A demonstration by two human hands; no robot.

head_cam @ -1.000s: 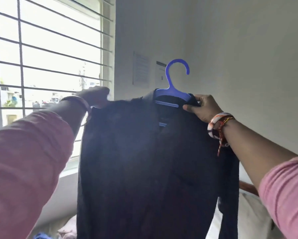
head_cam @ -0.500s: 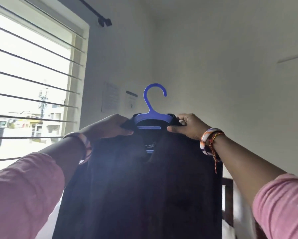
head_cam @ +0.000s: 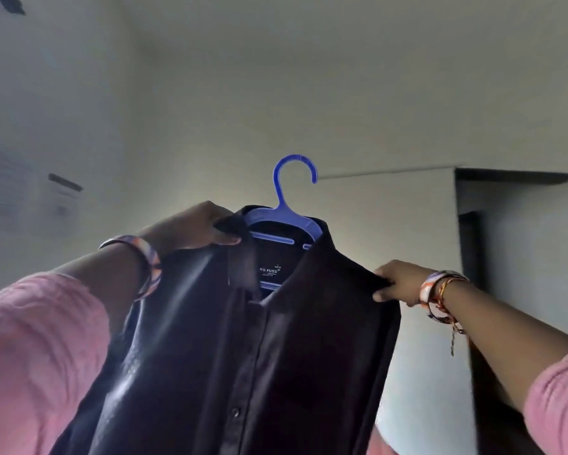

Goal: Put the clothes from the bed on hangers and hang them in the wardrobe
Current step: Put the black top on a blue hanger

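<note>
while the dark shirt (head_cam: 243,356) hangs on a blue hanger (head_cam: 287,208) held up against a pale wall (head_cam: 309,93), the left hand (head_cam: 194,229) grips its collar and the right hand (head_cam: 399,282) pinches its shoulder. a dark doorway (head_cam: 506,178) opens at right; papers (head_cam: 30,192) are stuck on the left wall.

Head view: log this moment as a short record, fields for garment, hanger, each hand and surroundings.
garment: dark shirt, buttoned front, collar label visible, held up in the air
hanger: blue hanger inside the collar, hook free, on no rail
left hand: left hand grips the shirt at the collar, beside the hanger
right hand: right hand pinches the shirt's shoulder edge
wrists: bangles on both
surroundings: pale wall; dark opening at right, contents cannot be told
</note>
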